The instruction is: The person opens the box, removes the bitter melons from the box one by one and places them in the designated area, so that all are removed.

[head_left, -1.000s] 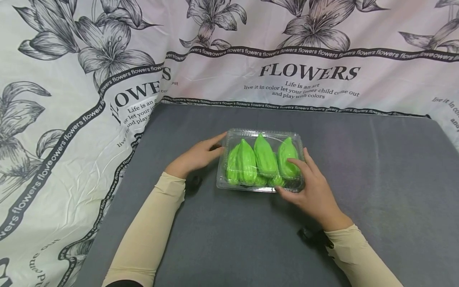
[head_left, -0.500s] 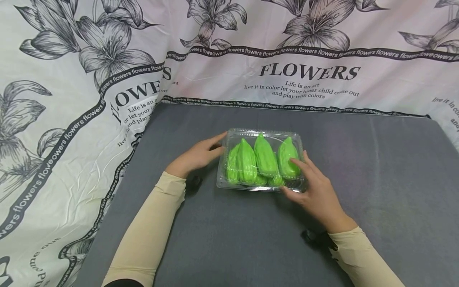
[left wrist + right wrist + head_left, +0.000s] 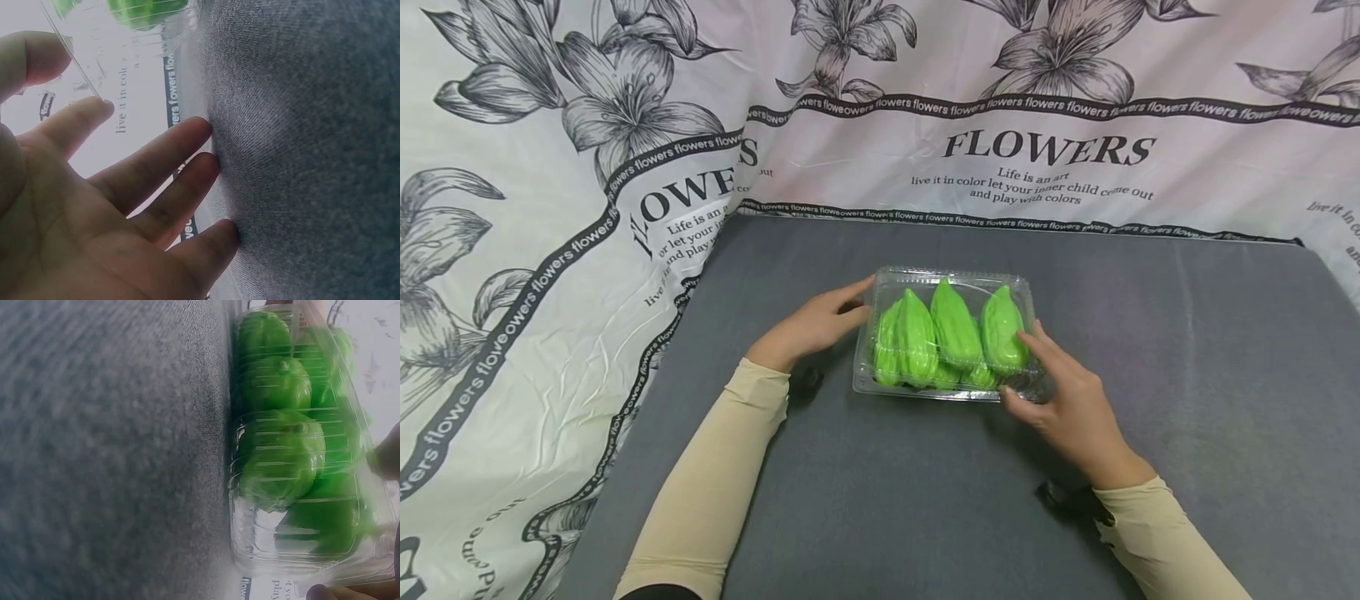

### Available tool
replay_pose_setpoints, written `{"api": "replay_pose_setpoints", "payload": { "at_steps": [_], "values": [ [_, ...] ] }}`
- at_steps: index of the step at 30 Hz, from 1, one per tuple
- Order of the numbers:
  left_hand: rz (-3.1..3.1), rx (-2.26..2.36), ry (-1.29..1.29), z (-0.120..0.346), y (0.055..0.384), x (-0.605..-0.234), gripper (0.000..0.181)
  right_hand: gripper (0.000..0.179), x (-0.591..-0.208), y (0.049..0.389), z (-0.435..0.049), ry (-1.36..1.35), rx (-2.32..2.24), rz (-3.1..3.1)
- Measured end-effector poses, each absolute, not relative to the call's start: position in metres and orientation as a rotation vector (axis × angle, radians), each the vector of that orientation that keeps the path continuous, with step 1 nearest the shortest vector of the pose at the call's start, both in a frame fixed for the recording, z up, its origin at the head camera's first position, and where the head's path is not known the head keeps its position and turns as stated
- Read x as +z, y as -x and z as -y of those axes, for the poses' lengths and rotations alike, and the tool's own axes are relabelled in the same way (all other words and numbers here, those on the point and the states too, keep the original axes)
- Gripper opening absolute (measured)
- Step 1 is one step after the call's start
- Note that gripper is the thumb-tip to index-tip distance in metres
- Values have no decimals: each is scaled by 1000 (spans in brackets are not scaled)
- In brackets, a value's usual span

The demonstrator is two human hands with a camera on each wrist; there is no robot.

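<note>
A clear plastic clamshell box (image 3: 880, 385) lies shut on the grey table top (image 3: 1165, 350), holding several green ridged vegetables (image 3: 955, 329). My left hand (image 3: 808, 327) lies against the box's left side with straight fingers, and the rim (image 3: 75, 62) runs between its thumb and index finger. My right hand (image 3: 1067, 400) is at the box's front right corner, with the index finger on the lid and the thumb at the front rim, pinching that corner. The right wrist view shows the box (image 3: 294, 550) and vegetables (image 3: 281, 456) close up, with a thumb tip (image 3: 325, 592) at its edge.
A white cloth (image 3: 550, 250) printed with black flowers and the word FLOWERS hangs behind and drapes down the left of the table. Cream sleeves (image 3: 715, 475) cover both forearms, and a black strap (image 3: 1067, 500) sits at the right wrist.
My right hand has slid right along the front of the box toward its corner, its fingers drawing back off the lid. The left hand and the box have stayed put.
</note>
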State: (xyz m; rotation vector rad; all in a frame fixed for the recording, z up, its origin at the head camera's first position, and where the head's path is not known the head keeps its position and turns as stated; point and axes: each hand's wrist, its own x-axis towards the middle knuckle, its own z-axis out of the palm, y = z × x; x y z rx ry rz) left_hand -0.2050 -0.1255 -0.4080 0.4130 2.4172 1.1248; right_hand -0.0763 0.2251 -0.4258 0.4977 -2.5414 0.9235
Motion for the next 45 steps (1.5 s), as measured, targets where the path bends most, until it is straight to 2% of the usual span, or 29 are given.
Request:
{"api": "replay_pose_setpoints", "payload": {
  "at_steps": [23, 45],
  "values": [
    [-2385, 1138, -335, 125, 204, -407, 63, 76, -419, 76, -229, -537, 852, 2510],
    [-2409, 1124, -400, 127, 207, -411, 64, 71, -399, 85, -237, -647, 792, 2529]
  ]
}}
